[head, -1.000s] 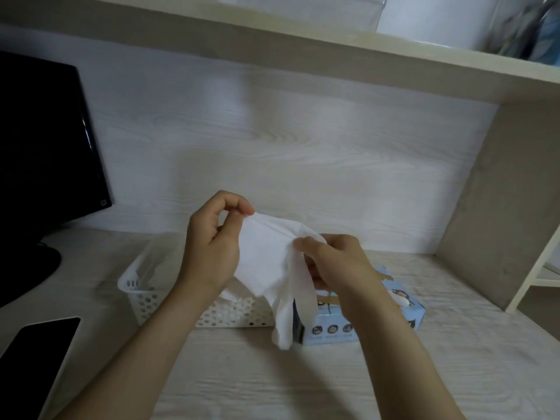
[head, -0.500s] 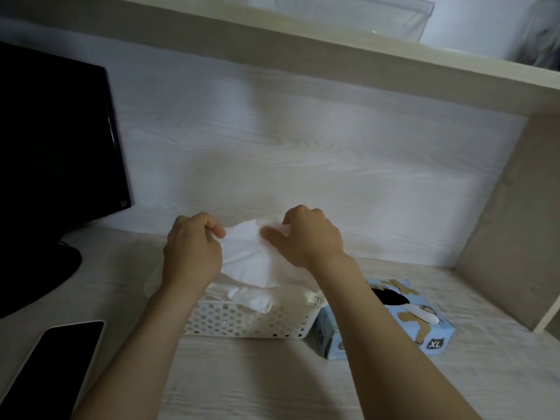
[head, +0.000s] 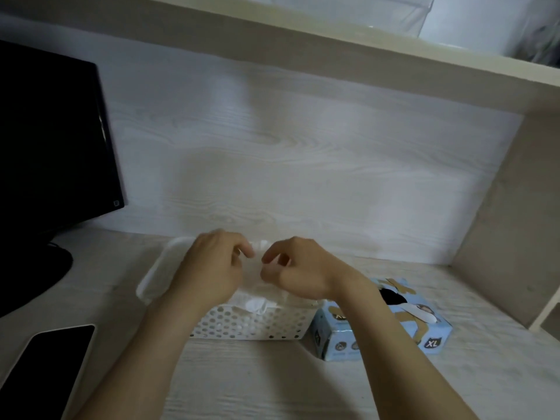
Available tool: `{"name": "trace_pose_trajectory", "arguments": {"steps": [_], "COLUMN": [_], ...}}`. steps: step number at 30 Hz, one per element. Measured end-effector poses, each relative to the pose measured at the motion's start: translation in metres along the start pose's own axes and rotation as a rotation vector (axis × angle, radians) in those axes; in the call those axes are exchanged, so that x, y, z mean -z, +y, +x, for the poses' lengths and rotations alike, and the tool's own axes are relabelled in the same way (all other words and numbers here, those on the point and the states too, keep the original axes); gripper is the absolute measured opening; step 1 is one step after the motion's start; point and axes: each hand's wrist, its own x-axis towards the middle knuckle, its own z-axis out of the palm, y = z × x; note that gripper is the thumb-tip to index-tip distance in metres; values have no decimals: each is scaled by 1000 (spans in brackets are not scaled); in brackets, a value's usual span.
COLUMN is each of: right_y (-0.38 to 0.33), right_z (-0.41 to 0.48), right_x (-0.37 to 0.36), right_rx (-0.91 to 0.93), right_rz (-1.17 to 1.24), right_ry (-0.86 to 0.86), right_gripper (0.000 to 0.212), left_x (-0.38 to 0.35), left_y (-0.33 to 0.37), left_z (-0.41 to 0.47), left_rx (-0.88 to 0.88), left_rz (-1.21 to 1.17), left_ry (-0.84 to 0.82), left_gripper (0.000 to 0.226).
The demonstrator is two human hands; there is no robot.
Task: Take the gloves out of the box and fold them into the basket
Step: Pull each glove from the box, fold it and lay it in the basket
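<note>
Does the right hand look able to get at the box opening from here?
Probably yes: the right hand is over the basket, beside the box, whose opening faces up; only its own forearm crosses it.

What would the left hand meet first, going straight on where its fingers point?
The left hand would probably meet the white glove bunched over the basket, then the right hand beyond; depth is unclear.

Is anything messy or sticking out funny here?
Yes. A white glove flops over the front rim of the basket instead of lying folded inside, and another glove pokes out of the box.
</note>
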Motion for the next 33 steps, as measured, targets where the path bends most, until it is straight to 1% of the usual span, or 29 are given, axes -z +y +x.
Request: {"name": "trace_pose_trajectory", "arguments": {"steps": [1, 3, 5, 6, 8, 9, 11, 12, 14, 15, 17, 18, 19, 21, 22, 25, 27, 28, 30, 33], "right_y": [3, 9, 18, 22, 32, 37, 48, 56, 75, 88, 111, 121, 131, 141, 146, 150, 154, 155, 158, 157], "right_z": [-5, -11, -17, -21, -29, -35, -47, -53, -60, -66, -74, -80, -86, -95, -100, -102, -103, -102, -102, -100], "right_x": [-3, -10, -17, -20, -25, -28, -30, -29, -25, -22, -19, -20, -21, -26, -29, -32, -32, -33, -34, -34], "right_rx": [9, 54, 105, 139, 182, 205, 245, 230, 91, -34, -320, -440, -513, -575, -612, -716, -734, -708, -620, -437], "right_rz": [10, -20, -57, -84, -134, -107, 39, 86, 79, 37, -118, -189, -225, -274, -302, -285, -207, -170, -111, -7], "right_ry": [-24, 18, 99, 151, 280, 365, 596, 722, 908, 954, 982, 986, 987, 986, 976, 901, 893, 899, 924, 982], "right_gripper": [50, 54, 53, 51, 44, 37, 24, 23, 26, 24, 16, 21, 27, 31, 32, 29, 22, 19, 14, 9], "left_x": [-4, -12, -15, -14, -15, -16, -20, -22, -27, -33, -46, -55, -66, -83, -92, -105, -110, -112, -114, -115], "left_y": [4, 6, 7, 6, 6, 5, 7, 10, 24, 34, 50, 58, 64, 74, 79, 81, 80, 78, 76, 73], "left_z": [-2, -4, -5, -6, -6, -6, -5, -5, -11, -16, -25, -30, -35, -41, -44, -52, -55, -57, -58, -55], "left_rx": [11, 21, 45, 58, 51, 28, -86, -162, -311, -388, -542, -619, -686, -761, -773, -721, -702, -704, -722, -734], "left_rz": [-33, 21, 44, 22, -10, -10, -31, -59, -115, -115, -43, 1, 42, 125, 165, 304, 371, 389, 393, 347], "left_ry": [-91, -251, -323, -322, -273, -221, -78, -12, 80, 111, 144, 140, 120, 87, 76, 33, -14, -30, -35, -4], "left_gripper": [27, 18, 15, 12, 7, 9, 15, 19, 21, 20, 17, 16, 14, 13, 16, 33, 42, 44, 43, 40]}}
